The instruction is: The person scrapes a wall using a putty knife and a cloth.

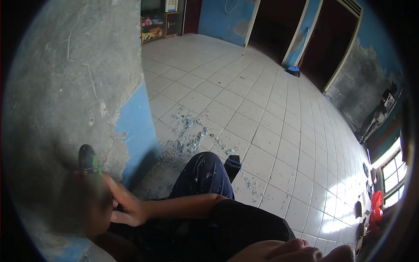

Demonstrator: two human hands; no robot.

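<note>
My right hand (126,204) reaches across to the left, its fingers curled around a hand tool with a black and green handle (87,160). The tool's rounded black end points up, close to the bare grey plaster wall (81,82). My left hand (98,213) is a blurred shape beside the right one, low against the wall. Blur hides its fingers and the rest of the tool. Blue paint (139,124) still covers a strip near the wall's corner, with a ragged edge along the plaster.
Paint flakes (186,137) lie scattered over the white tile floor (288,131). My knee (206,173) in dark trousers stands near a dark object with a blue band (233,165). Farther off are a broom (293,70), a cabinet (157,28), and a red bag (376,206) by the window.
</note>
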